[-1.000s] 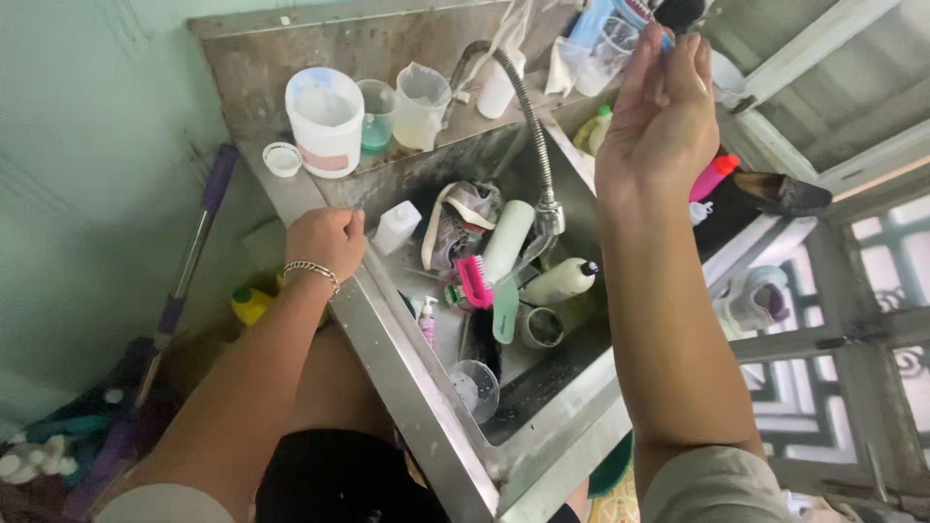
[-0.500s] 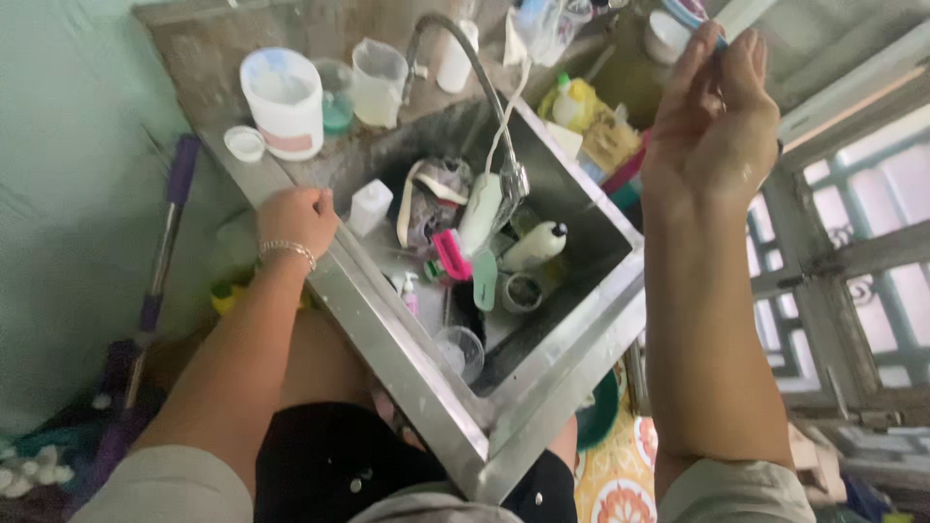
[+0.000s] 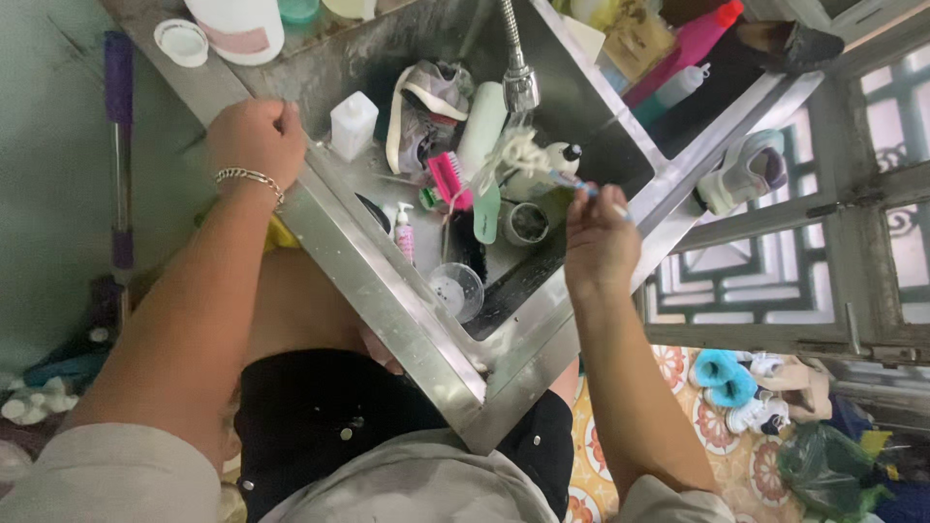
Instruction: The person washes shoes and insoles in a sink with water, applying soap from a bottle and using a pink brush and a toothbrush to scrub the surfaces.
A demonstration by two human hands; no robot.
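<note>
Head view: a toothbrush (image 3: 588, 191) is pinched in the right hand (image 3: 599, 242), fingers closed round its handle, the bristle end held under the tap (image 3: 519, 85) above the steel sink (image 3: 407, 310). The left hand (image 3: 257, 140) is curled into a fist and pressed on the sink's left rim, nothing seen inside it.

Trouble is easy to picture. The toothbrush is held by its tail end only, so a wet handle could slip and be lost among the clutter below. Water off the bristles could be sprayed over the rim, the basin being crowded.

Containers are checked next. The sink is packed: a grey shoe (image 3: 426, 111) lies at the back, with a pink brush (image 3: 449, 180) beside it, a white bottle (image 3: 480, 126) under the tap, a small white box (image 3: 353, 124), a little pump bottle (image 3: 404, 232) and a clear cup (image 3: 456, 289) that looks empty. A round tin (image 3: 524, 222) is seen with dark residue inside. On the worktop behind, a white tub (image 3: 237, 24) is closed, its contents hidden, and a loose lid (image 3: 181, 42) sits beside it.
</note>
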